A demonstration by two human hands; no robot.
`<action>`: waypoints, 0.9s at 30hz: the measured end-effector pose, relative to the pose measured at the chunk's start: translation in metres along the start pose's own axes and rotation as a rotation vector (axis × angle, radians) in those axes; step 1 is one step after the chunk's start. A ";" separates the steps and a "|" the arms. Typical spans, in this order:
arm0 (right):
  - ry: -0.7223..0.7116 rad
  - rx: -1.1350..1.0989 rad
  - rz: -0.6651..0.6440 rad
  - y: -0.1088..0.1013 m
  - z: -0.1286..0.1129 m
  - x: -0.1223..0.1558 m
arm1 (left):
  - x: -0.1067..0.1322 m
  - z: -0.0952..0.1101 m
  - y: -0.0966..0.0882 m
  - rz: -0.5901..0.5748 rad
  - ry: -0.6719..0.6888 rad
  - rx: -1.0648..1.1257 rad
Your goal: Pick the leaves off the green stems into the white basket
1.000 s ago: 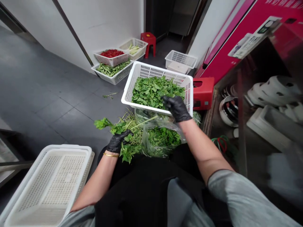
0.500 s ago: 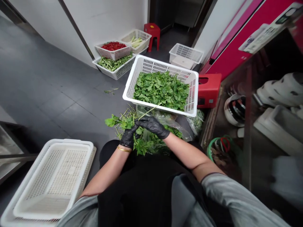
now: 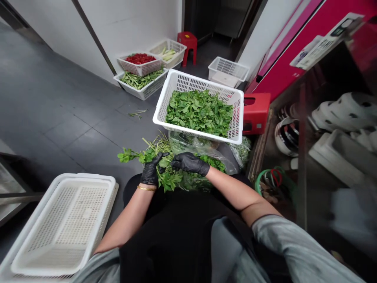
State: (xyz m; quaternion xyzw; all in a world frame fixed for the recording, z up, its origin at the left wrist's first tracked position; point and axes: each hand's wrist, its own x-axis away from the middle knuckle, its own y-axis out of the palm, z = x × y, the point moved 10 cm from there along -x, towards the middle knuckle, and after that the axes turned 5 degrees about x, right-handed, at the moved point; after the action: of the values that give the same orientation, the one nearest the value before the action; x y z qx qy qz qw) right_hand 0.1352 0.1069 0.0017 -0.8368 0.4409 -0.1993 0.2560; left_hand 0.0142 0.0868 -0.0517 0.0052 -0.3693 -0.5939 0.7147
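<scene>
My left hand (image 3: 151, 169), in a black glove, is closed around a bunch of leafy green stems (image 3: 170, 180) that stick out to both sides of it. Just to its right is my right hand (image 3: 191, 163), also black-gloved, its fingers pinched together at the edge of the bunch; what lies between them is too small to make out. Beyond both hands stands a white slotted basket (image 3: 203, 134) holding picked green leaves (image 3: 200, 112). A heap of thin bare stems (image 3: 161, 142) lies behind my left hand. Under and behind my right hand is a clear plastic bag (image 3: 184, 144) with more greens.
Nested white baskets (image 3: 110, 188) lie at my lower left. Farther off are baskets of red peppers (image 3: 140, 59), green pieces (image 3: 141, 80) and pale stalks (image 3: 167, 54). Red stools (image 3: 187, 41) and a shelf with white containers (image 3: 338, 145) stand at the back and right.
My hands have moved apart, the left one shifting left with the bunch. The long stem that pointed up toward the basket from between my fingers no longer shows.
</scene>
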 end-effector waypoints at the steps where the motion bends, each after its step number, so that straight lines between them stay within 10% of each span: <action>1: 0.005 -0.062 0.023 -0.002 0.000 0.001 | 0.000 0.000 -0.002 0.020 0.010 0.020; 7: -0.025 -0.435 0.492 -0.080 0.021 -0.002 | -0.004 0.016 -0.017 0.111 0.135 0.081; 10: -0.011 -0.111 0.755 -0.170 0.038 0.002 | -0.008 0.028 -0.023 0.085 0.123 -0.038; 14: 0.364 0.494 0.673 -0.234 0.071 -0.009 | -0.010 0.042 -0.031 0.060 0.123 -0.055; 17: 0.245 0.371 0.528 -0.186 0.054 -0.028 | -0.009 0.037 -0.027 0.023 0.063 -0.023; 22: 0.008 -0.529 0.094 -0.018 0.000 -0.058 | -0.002 0.019 -0.014 -0.030 -0.010 0.067; 27: 0.078 -0.755 0.225 -0.017 0.009 -0.047 | -0.001 0.007 -0.025 -0.009 -0.046 0.081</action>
State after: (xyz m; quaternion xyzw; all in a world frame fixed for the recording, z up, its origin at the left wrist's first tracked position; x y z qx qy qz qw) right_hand 0.1256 0.1571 -0.0004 -0.8103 0.5817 -0.0258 -0.0663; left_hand -0.0107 0.0833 -0.0589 0.0221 -0.4093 -0.5818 0.7025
